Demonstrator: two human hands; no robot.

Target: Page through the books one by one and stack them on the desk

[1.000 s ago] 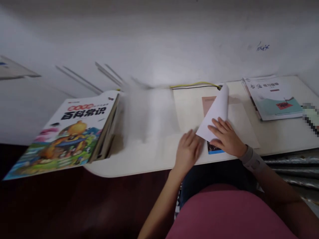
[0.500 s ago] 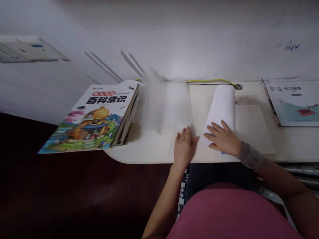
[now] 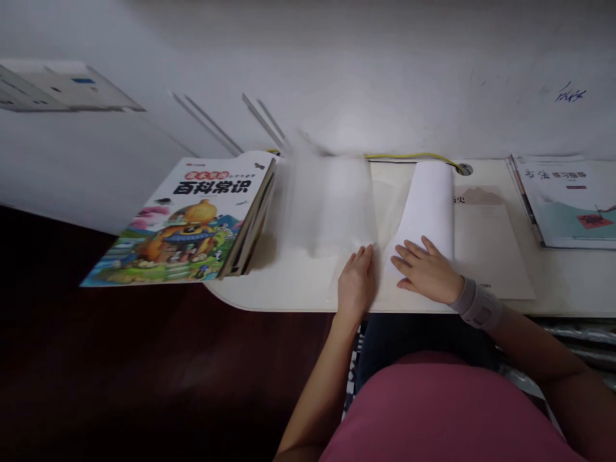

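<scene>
My right hand (image 3: 427, 269) lies with fingers spread on a white folded-over sheet (image 3: 430, 205), which seems to be the turned-back cover of a book. The book's pale cover (image 3: 488, 250) shows to the right, a faint mountain print near its top. My left hand (image 3: 355, 282) rests at the near end of a clear plastic sheet (image 3: 332, 205), fingers stretched out and close together. That see-through sheet is blurred and its far part stands up off the desk. Whether a plastic edge lies under my left fingertips is hard to see.
A stack of books (image 3: 192, 224) with a colourful top cover overhangs the desk's left end. More books (image 3: 572, 202) lie at the right. A yellow cable (image 3: 409, 156) runs along the wall to a desk hole (image 3: 464, 169). The white desk (image 3: 269, 292) has a rounded left corner.
My left thumb has drawn in toward the fingers beside the plastic sheet. My right hand stays on the white sheet, shifted slightly. The whole view has moved a little.
</scene>
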